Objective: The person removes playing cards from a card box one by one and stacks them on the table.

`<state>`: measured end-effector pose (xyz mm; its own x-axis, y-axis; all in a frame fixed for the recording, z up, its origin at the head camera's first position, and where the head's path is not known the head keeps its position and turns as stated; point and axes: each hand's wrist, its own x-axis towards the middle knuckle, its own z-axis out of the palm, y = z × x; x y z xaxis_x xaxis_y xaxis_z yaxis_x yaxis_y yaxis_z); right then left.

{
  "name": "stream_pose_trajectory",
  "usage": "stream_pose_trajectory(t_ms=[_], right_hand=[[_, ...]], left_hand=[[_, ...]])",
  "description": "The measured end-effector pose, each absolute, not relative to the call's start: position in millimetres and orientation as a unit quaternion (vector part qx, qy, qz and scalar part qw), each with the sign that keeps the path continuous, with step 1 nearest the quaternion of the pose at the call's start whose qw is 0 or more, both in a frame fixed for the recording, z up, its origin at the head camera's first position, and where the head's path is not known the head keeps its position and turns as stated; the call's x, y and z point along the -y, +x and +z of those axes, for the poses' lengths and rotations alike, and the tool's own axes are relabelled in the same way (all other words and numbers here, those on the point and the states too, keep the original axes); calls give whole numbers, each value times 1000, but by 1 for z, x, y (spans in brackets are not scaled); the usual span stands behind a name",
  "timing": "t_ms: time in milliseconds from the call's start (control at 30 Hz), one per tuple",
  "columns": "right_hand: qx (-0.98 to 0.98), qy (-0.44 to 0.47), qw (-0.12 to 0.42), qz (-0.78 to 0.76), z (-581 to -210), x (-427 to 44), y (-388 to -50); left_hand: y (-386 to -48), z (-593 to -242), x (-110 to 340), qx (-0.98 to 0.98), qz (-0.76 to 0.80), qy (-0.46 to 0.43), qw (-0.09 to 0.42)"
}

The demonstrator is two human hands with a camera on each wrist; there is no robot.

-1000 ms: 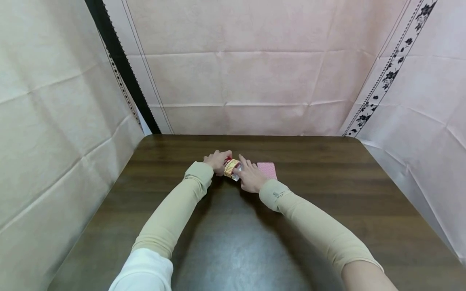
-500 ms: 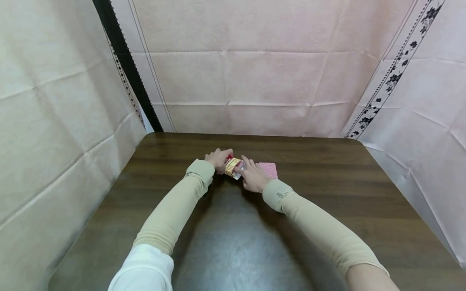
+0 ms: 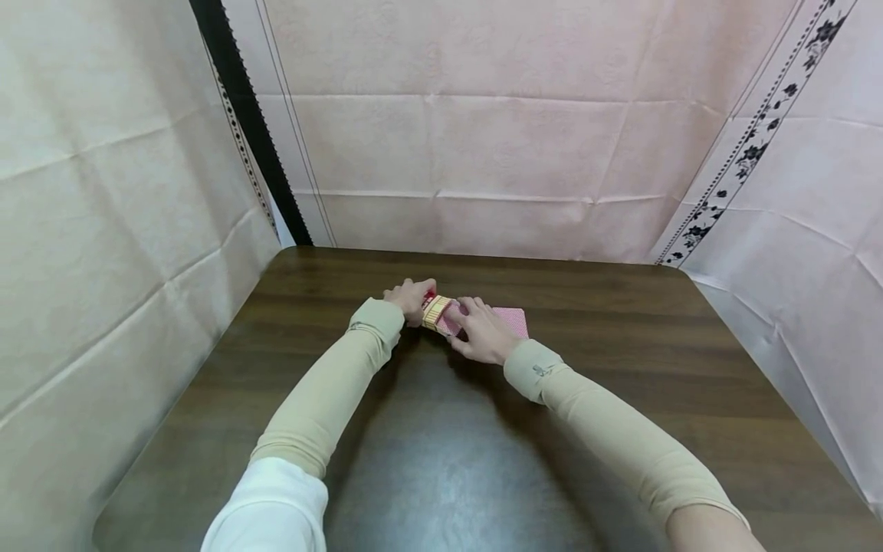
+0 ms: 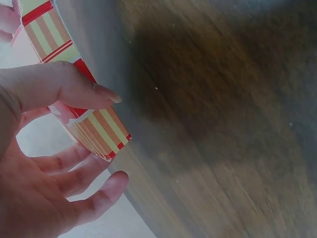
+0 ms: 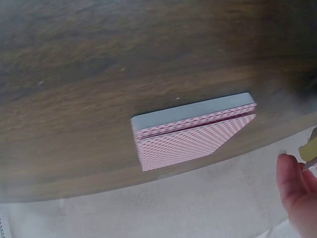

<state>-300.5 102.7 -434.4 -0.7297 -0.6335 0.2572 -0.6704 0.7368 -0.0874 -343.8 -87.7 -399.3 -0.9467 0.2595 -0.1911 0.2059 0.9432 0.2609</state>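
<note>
The left hand (image 3: 410, 299) pinches the box (image 4: 101, 128) between thumb and fingers; the right hand (image 3: 484, 334) is at its other end, whether gripping I can't tell. Just beyond, a stack of cards (image 5: 190, 141) already lies out on the table (image 3: 641, 360); whether any remain boxed, I can't see.

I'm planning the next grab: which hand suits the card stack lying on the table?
Probably the right hand: it is beside the card stack, while the left hand grips the striped box.
</note>
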Motion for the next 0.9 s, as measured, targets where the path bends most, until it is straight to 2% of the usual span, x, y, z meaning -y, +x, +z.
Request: stream_pose_trajectory(t_ms=[433, 900], right_hand=[[923, 343, 149, 90, -437, -97, -303], [928, 337, 131, 95, -437, -118, -301]], left_hand=[[-349, -403, 86, -981, 114, 109, 113], [-353, -407, 91, -980, 136, 90, 116]])
